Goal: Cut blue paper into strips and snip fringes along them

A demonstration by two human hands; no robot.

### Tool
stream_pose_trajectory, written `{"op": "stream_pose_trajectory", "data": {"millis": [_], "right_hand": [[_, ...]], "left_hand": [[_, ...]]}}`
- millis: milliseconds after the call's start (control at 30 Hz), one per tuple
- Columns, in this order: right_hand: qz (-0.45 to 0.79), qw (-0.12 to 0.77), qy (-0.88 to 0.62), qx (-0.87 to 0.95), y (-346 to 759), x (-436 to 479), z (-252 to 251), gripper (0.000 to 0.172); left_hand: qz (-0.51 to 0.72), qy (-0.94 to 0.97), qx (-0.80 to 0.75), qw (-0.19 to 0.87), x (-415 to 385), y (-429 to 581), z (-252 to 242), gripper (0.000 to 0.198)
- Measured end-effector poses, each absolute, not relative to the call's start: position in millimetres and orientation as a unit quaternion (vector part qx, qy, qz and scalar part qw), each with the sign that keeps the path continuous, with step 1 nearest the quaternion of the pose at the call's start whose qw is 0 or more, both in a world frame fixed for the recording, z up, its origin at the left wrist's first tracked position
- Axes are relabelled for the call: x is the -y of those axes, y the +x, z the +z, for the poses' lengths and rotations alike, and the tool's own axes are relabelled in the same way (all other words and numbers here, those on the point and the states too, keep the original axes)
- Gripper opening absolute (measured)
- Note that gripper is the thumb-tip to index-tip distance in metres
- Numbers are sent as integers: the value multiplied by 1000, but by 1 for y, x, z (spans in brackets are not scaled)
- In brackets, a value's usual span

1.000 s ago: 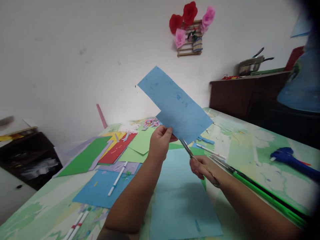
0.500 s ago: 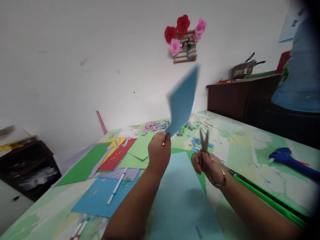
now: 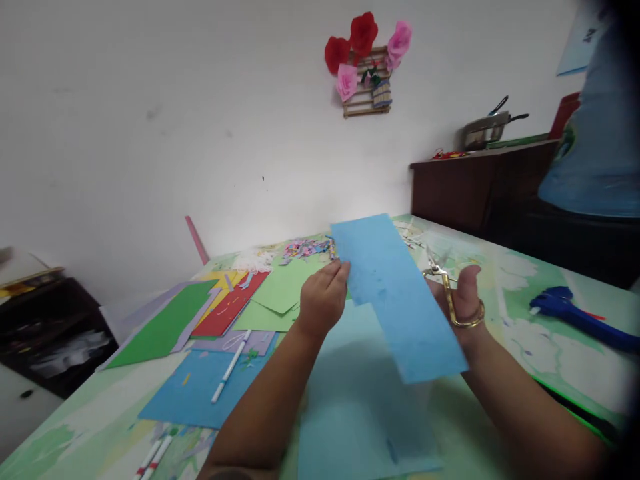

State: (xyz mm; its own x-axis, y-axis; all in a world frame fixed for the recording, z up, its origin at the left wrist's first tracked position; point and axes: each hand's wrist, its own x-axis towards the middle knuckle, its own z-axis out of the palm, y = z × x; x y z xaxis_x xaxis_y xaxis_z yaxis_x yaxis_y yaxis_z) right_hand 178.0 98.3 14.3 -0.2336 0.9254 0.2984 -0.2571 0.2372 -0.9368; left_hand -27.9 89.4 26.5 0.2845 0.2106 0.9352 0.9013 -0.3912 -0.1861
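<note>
My left hand [image 3: 325,298] pinches a blue piece of paper [image 3: 395,287] by its left edge and holds it up, tilted, over the table. The piece is long, with a step cut out of its lower left side. Gold-handled scissors [image 3: 450,300] hang in my right hand [image 3: 466,300], the handle loops around its digits, the thumb raised and the blades spread. The paper hides some of that hand's fingers. Beneath, a pale blue sheet [image 3: 345,400] lies flat, with a small blue scrap on it.
At left lie a blue sheet [image 3: 175,393] with a white marker [image 3: 231,367], and green [image 3: 165,327] and red [image 3: 233,307] sheets. Paper scraps [image 3: 307,249] are heaped at the back. A blue glue gun [image 3: 585,320] lies right; a person [image 3: 590,147] stands beyond.
The blue paper has swung down and to the right, its broad side now facing me. My right hand has moved right, partly behind the paper, with its thumb raised.
</note>
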Motion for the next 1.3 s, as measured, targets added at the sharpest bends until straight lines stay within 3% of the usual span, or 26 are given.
{"op": "stream_pose_trajectory", "data": {"millis": [100,267,367,433,500,567,733,900,1000,1100,1300], "right_hand": [[621,525,-254,523,176,-103,8,19],[513,611,-343,496,172,-115,-7,26],[465,631,-355,509,176,-119,-7,26],[438,641,-363,516,179,-118,-5,26],[413,648,-371,521,181,-117,-3,25],[401,643,-385,526,182,-115,-1,25],[360,621,-428,550,184,-111,6,25],[188,627,-506,562,183,-93,13,26],[329,474,-423,699,166,-78,8,32],[374,338,-380,776,145,-70,1,38],[365,311,-454,751,136,-73,2,47]], "left_hand": [[-533,-718,416,169,-89,-27,29,32],[-628,-575,389,-351,-92,-21,34,46],[-577,-528,384,-490,-93,-19,37,64],[-520,-538,396,-533,-93,-20,40,48],[-486,-540,398,-559,-91,-21,43,29],[-475,-551,397,-559,-88,-22,47,23],[-394,-642,507,-420,-82,-23,50,17],[-496,-588,540,-341,-86,-21,50,20],[-560,-557,535,-300,-86,-21,53,22],[-591,-542,523,-288,-81,-21,57,25],[-602,-536,501,-316,-72,-16,62,23]]}}
